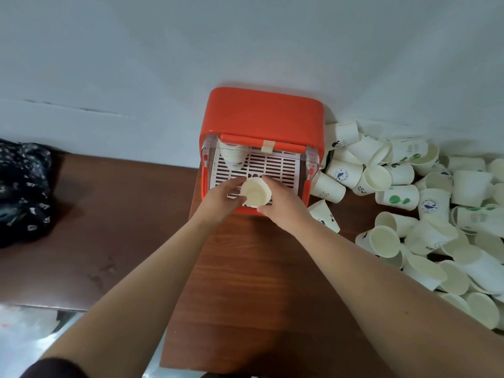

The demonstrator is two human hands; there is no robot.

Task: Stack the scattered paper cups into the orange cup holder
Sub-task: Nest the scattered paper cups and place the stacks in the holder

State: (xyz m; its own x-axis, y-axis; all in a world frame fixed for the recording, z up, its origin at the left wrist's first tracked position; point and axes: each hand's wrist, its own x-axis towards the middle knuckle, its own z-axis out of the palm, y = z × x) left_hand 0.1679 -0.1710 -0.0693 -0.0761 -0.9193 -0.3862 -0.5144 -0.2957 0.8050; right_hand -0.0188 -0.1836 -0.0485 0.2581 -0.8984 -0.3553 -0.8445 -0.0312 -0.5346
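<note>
The orange cup holder (263,115) stands against the white wall, its slatted white tray (275,165) facing me. A nested stack of paper cups (233,156) sits in the tray's far left corner. Both my hands hold one white paper cup (255,192) over the tray's front edge, its mouth turned toward me. My left hand (222,199) grips the cup's left side and my right hand (283,201) wraps its right side. A large heap of scattered paper cups (425,203) lies to the right of the holder.
The holder stands on a brown wooden table (245,282). A dark patterned cloth (23,192) lies at the far left on a darker surface. Loose cups fill the table's right side up to the holder's wall.
</note>
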